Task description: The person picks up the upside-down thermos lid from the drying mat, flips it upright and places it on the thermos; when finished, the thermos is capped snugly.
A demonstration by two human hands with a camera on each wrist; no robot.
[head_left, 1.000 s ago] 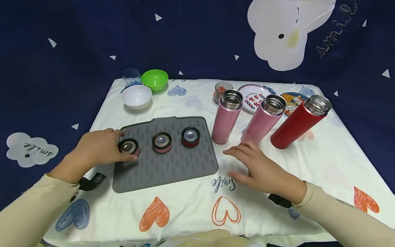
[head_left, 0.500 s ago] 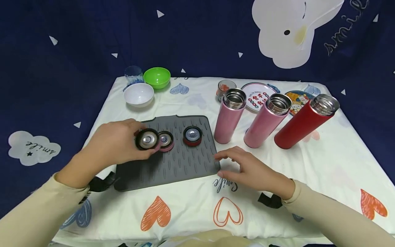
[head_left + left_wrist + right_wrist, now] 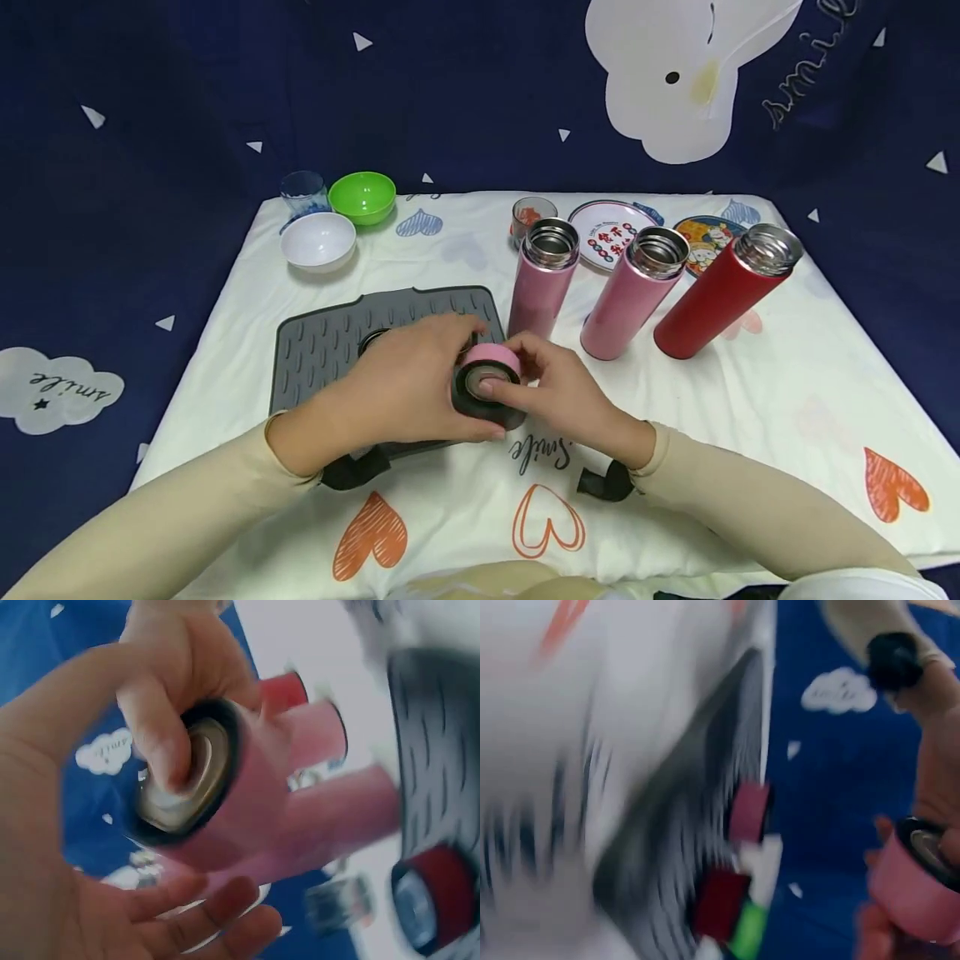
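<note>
Above the grey mat [image 3: 322, 350], pink lid [image 3: 489, 360] pinched between both hands' fingers [image 3: 495, 388]

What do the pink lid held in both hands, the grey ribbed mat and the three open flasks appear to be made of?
Pink lid with black rim: likely plastic, matte, with a shiny metal disc inside. Grey ribbed mat: probably silicone or rubber, dull with moulded ridges. Two pink flasks and the red flask: apparently coated steel, bare silver metal showing at the threaded mouths. Left hand and right hand both grip the lid.
</note>
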